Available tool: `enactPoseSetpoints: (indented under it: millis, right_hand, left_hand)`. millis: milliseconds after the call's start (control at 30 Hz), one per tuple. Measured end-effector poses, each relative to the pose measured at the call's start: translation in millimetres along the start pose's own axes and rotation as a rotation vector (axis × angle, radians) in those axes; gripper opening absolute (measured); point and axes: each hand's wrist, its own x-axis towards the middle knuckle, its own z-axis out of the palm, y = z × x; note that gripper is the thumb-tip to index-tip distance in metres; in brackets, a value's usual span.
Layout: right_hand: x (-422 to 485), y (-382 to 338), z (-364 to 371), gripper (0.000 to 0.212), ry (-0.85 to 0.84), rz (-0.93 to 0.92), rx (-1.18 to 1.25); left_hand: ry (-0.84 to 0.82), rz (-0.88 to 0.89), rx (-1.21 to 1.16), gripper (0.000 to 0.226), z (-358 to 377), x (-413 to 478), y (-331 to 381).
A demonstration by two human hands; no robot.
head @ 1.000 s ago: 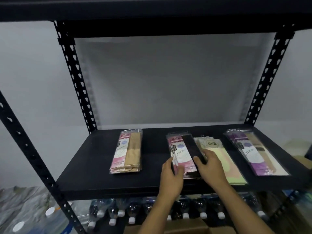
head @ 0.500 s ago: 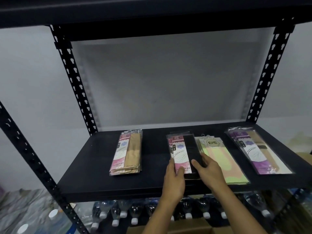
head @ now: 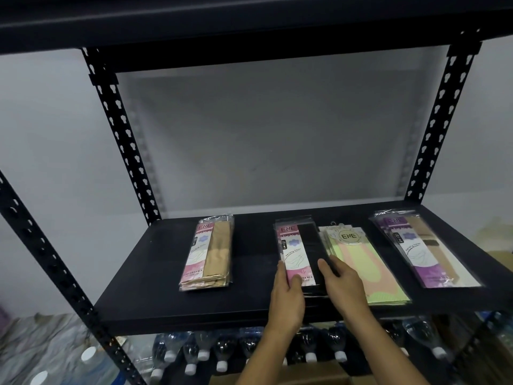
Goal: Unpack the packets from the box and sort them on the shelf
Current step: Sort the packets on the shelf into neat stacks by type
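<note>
We see four piles of packets on the black shelf (head: 249, 273). The pink-and-black pile (head: 298, 251) lies near the front edge, mid-shelf, touching the green pile (head: 363, 262). Our left hand (head: 287, 298) presses its left side, our right hand (head: 342, 284) its right, both flat, clasping the pile between them. Bottles (head: 222, 354) line the tier below.

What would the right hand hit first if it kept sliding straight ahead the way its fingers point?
The right hand points up-left toward the back of the shelf, along the black and pink packet it already rests on. Past that, likely just bare shelf, then the back wall.
</note>
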Motion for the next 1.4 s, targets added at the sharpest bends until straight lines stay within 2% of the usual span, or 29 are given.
enactPoseSetpoints:
  millis: [300, 700, 1133, 1400]
  right_hand:
    - [-5.9, 3.5, 7.3, 0.034, -0.045, -0.039, -0.041]
    - [4.6, -5.7, 50.6, 0.056, -0.109, -0.04, -0.031]
    - [20.4, -8.8, 67.1, 0.059, -0.128, -0.015, -0.032]
    - [21.0, -7.7, 58.2, 0.069, -0.097, 0.009, 0.057]
  left_hand:
    - [0.068, 0.041, -0.026, 0.046, -5.2, -4.5, 1.6]
    - [0.202, 0.044, 0.006, 0.044, -41.9, 17.7, -1.3]
    - [0.189, 0.044, 0.038, 0.041, -55.4, 32.6, 5.0]
    - [0.174, -0.027, -0.01, 0.059, -58.3, 26.6, 9.4]
